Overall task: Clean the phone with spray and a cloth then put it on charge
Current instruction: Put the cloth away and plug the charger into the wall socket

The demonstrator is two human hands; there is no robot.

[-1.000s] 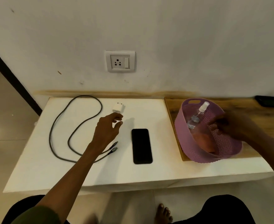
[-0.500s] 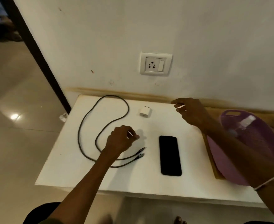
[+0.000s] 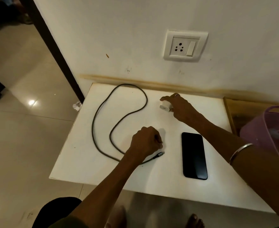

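Observation:
A black phone (image 3: 193, 155) lies face up on the white table (image 3: 152, 175). A dark charging cable (image 3: 119, 112) loops over the table's left half, and one of its plugs (image 3: 160, 153) lies free just below my left hand. My left hand (image 3: 146, 140) is closed over the cable's other end, which the fingers hide. My right hand (image 3: 179, 106) is at the back of the table, its fingers closed around the white charger adapter (image 3: 164, 107). The wall socket (image 3: 184, 46) is above it.
A purple basket (image 3: 267, 134) stands at the right edge on a wooden board (image 3: 230, 109), with a spray bottle blurred inside. A dark door frame (image 3: 53, 46) runs down the left. Bare feet show below the table's front edge.
My right hand has left the basket, crossed leftwards and closed on the adapter. My left hand has dropped onto the cable end and closed. The view has swung left.

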